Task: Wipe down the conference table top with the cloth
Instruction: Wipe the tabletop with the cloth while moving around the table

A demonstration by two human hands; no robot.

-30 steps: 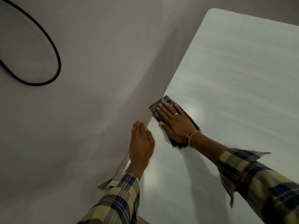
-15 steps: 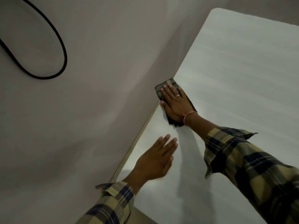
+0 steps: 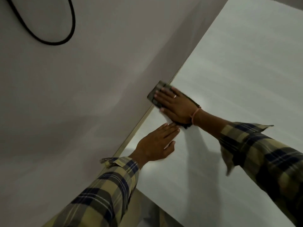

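The dark cloth (image 3: 153,95) is pressed flat at the left edge of the white surface (image 3: 237,79), overhanging it, under the spread right hand (image 3: 176,106). The left hand (image 3: 156,145) is laid flat, fingers extended, just beside the cloth.

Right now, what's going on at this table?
A person in a plaid shirt is wiping the pale conference table top. The right hand lies flat on a dark folded cloth, pressing it down at the table's left edge, where a corner of the cloth hangs slightly over the rim. The left hand rests palm-down on the bare surface just nearer the person, fingertips close to the cloth's near end. A black cable loops on the floor beyond.
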